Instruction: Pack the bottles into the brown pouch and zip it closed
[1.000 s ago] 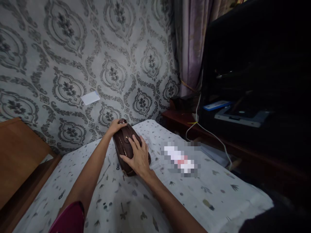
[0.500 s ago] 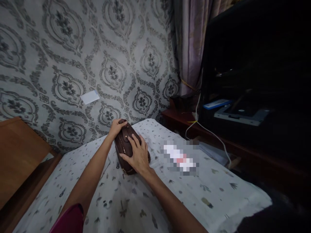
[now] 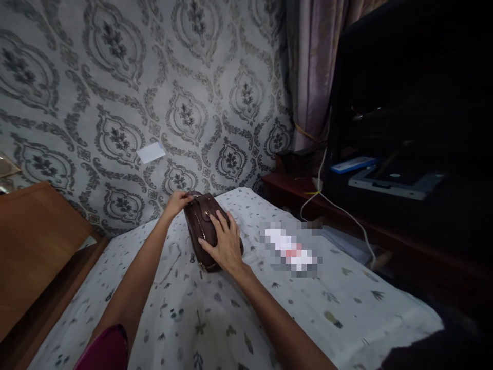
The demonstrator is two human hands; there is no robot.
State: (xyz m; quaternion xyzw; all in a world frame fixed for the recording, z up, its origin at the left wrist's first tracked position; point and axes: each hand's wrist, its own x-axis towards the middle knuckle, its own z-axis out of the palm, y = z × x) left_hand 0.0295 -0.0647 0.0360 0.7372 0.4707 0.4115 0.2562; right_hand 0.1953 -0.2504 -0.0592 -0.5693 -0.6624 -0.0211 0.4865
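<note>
A dark brown handbag [image 3: 198,231] with zips and a small gold-coloured stud on its flap lies on the white patterned bed sheet [image 3: 185,313]. At its far left corner, the fingers of my left hand [image 3: 177,203] are pinched on the bag's edge. My right hand [image 3: 227,245] rests on the bag's front with fingers and thumb spread, covering part of its right side.
Right of the bag lies a pixelated white and pink item [image 3: 290,251]. A wooden panel [image 3: 42,246] stands at the left. Along the right, a white cable [image 3: 346,216] hangs by a dark red ledge [image 3: 285,185], near a silver and black device [image 3: 393,185].
My left hand has drawn back slightly from over the bag's top to its far left corner. The right hand stays spread on the bag. The view has shifted a little left.
</note>
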